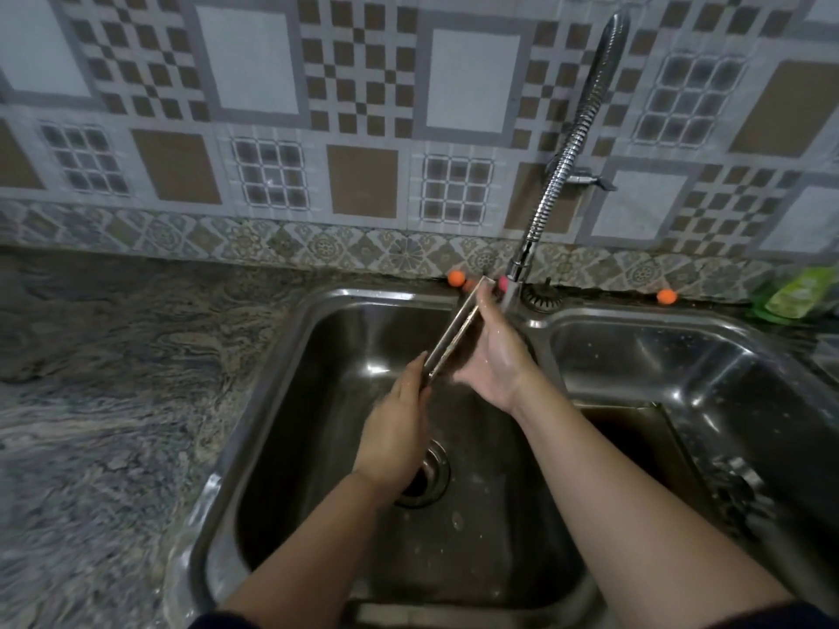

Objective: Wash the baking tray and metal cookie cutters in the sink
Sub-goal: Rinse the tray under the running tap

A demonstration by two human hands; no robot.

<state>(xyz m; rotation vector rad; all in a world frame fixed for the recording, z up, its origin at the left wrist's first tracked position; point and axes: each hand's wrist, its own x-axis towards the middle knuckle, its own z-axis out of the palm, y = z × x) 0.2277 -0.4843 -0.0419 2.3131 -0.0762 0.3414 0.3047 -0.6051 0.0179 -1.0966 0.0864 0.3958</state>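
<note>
I hold the metal baking tray [449,338] on edge over the left sink basin [318,356], so only its thin rim shows. My left hand [395,429] grips the tray's near corner. My right hand [495,356] lies flat against its right face, fingers up near the far end. Water runs from the flexible chrome tap [558,174] onto the tray's far end and my right fingers. Some metal pieces [740,488], possibly the cookie cutters, lie blurred in the right basin [681,356].
The drain [426,478] sits under my left wrist. A marbled stone counter [113,379] lies to the left. A green packet [790,292] stands at the back right. Small orange balls [456,278] rest along the tiled wall behind the sink.
</note>
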